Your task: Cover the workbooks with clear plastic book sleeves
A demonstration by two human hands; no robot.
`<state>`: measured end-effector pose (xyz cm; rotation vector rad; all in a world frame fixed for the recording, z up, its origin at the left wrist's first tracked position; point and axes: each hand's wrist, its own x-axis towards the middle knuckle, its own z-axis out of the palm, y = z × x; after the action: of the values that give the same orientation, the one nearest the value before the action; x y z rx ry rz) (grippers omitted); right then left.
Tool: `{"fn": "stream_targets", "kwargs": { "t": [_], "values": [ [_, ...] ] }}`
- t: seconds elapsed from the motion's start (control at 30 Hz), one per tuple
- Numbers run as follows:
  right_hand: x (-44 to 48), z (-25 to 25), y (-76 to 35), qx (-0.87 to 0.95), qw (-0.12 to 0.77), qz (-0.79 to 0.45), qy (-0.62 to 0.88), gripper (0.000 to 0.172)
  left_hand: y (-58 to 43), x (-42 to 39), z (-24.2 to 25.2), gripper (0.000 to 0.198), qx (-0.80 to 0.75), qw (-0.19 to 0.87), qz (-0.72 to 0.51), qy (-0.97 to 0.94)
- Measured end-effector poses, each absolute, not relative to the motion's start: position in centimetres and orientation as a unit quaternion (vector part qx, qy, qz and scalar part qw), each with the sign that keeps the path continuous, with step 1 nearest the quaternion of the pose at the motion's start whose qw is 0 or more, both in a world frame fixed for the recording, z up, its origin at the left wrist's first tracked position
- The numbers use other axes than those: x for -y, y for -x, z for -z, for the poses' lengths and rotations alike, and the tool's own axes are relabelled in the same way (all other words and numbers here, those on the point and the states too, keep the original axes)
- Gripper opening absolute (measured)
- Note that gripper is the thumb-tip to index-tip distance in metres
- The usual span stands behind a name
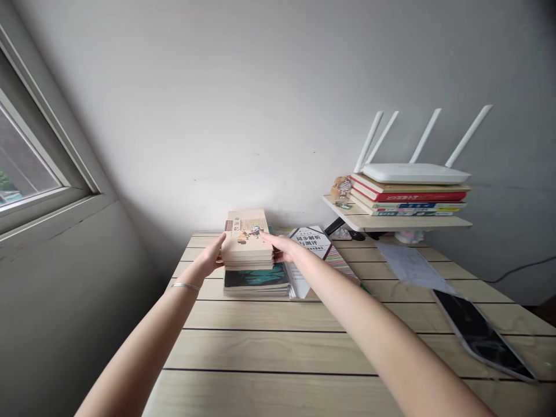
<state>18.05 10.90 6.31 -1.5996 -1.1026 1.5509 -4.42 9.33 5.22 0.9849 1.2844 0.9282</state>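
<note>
A small stack of cream-covered books (246, 248) is held between both hands above a stack of larger dark teal books (256, 278) near the wall. My left hand (212, 255) grips the left side of the cream stack, with the thumb at its upper edge. On the right side, my right hand (281, 246) has its thumb on the top cover and its fingers at the side. Whether the cream stack rests on the teal books is unclear. White books with a patterned cover (309, 243) lie just right of the teal stack.
A raised shelf (399, 223) at the right holds a book stack (408, 200) under a white router (412, 172), beside a small figurine (341, 187). Below it, a paper sheet (410, 266) and a dark tablet (482, 336) lie on the slatted table (260, 353).
</note>
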Motion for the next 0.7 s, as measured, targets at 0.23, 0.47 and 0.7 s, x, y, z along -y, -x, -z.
{"fn": "stream_targets", "kwargs": {
  "t": [0.23,0.47,0.7],
  "values": [
    [-12.2,-6.2,-17.7,0.346,0.279,-0.61,0.656,0.045,2.7,-8.9,-6.0,0.053,-0.538,0.634,-0.39,-0.395],
    [-12.4,-5.6,-17.3,0.346,0.332,-0.646,0.594,0.033,3.8,-9.5,-6.5,0.045,-0.572,0.62,-0.395,-0.364],
    [-12.2,-5.6,-16.2,0.373,0.309,-0.683,0.547,0.028,4.8,-9.9,-6.3,0.044,-0.589,0.611,-0.393,-0.353]
  ]
}}
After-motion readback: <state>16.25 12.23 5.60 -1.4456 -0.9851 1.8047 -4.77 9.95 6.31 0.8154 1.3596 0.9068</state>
